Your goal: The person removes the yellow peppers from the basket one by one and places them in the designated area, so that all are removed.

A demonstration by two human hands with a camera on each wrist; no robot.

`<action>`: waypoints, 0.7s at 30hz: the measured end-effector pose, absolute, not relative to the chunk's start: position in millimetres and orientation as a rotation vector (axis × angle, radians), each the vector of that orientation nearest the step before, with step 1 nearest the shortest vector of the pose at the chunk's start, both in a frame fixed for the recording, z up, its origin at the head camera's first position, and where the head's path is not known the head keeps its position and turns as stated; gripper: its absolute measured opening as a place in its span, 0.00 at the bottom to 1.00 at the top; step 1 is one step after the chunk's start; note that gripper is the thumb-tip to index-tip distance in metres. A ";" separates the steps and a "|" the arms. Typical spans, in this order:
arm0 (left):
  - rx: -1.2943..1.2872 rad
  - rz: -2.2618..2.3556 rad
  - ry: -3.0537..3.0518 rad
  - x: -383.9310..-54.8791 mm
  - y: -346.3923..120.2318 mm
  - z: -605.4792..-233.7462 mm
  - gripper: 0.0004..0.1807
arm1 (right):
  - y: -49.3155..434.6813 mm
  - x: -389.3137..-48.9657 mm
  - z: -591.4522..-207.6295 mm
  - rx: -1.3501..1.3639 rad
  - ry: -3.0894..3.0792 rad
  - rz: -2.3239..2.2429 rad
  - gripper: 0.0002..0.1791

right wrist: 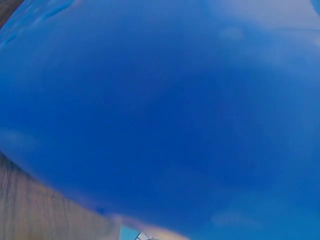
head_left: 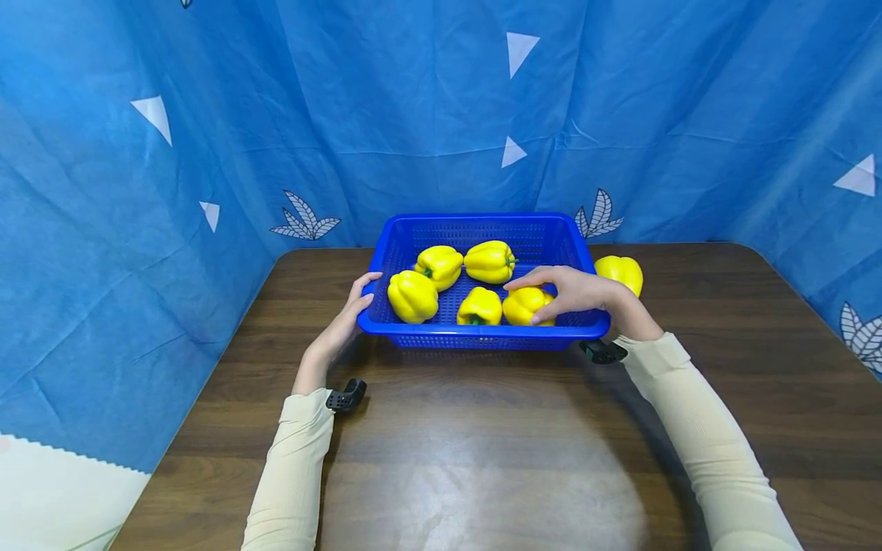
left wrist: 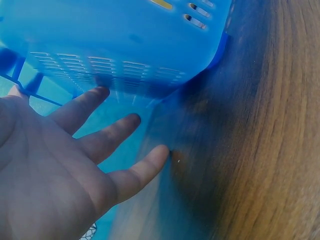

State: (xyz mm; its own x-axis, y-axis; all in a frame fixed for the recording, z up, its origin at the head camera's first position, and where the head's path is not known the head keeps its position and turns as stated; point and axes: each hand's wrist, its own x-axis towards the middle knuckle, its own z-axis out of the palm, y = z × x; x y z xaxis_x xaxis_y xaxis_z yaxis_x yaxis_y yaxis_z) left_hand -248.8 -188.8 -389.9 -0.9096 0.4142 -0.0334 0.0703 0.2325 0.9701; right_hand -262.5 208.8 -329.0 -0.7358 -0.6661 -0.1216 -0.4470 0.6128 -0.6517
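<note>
A blue plastic basket (head_left: pixel 482 330) with slotted walls sits on the table, with several yellow bell peppers inside. At its left rim, my left hand (head_left: pixel 341 325) holds the edge. From the left wrist view, three spread fingers of that hand (left wrist: pixel 65 165) reach beneath the rim beside the basket wall (left wrist: pixel 115 30). My right hand (head_left: pixel 568 292) reaches over the right rim and grips a yellow bell pepper (head_left: pixel 521 304) at the front right inside the basket. Blue basket plastic (right wrist: pixel 160 110) fills most of the right wrist view, hiding the right hand there.
One yellow bell pepper (head_left: pixel 620 272) lies on the table right of the basket, behind my right wrist. The brown wooden table (head_left: pixel 468 444) extends toward me. A blue curtain (head_left: pixel 427 115) hangs behind the table and along both sides.
</note>
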 end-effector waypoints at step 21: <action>0.454 1.741 2.207 -251.5 -190.3 -392.6 0.26 | 215.6 -252.6 -331.3 -0.781 2.692 -1.249 0.34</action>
